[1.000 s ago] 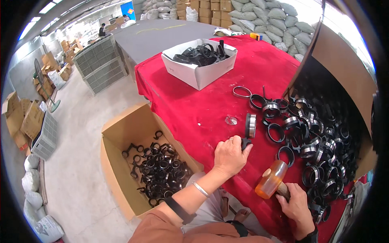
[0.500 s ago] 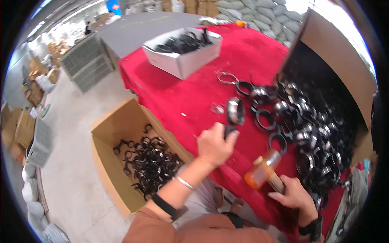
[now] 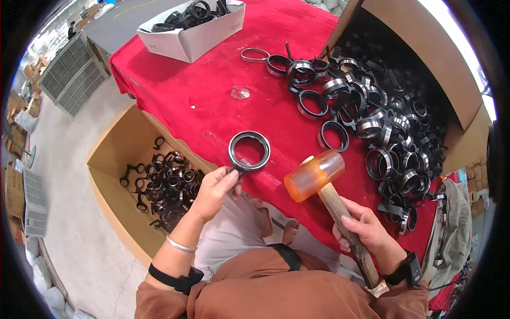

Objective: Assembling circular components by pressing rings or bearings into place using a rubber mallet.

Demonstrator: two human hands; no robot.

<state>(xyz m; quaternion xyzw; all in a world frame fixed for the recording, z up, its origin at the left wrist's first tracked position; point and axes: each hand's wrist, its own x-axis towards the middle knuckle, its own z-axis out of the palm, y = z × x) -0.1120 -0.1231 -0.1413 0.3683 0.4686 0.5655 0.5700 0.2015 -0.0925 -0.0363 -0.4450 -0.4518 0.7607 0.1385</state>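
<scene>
Your left hand (image 3: 215,189) pinches the black ring (image 3: 249,151) flat at the red table's (image 3: 202,95) near edge, open cloth beyond; your right hand (image 3: 366,228) grips the mallet (image 3: 319,181) beside it.

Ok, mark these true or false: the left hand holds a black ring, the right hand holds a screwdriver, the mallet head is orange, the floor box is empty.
1. The left hand holds a black ring: true.
2. The right hand holds a screwdriver: false, it grips a mallet by its wooden handle.
3. The mallet head is orange: true.
4. The floor box is empty: false, black rings lie in it.
</scene>
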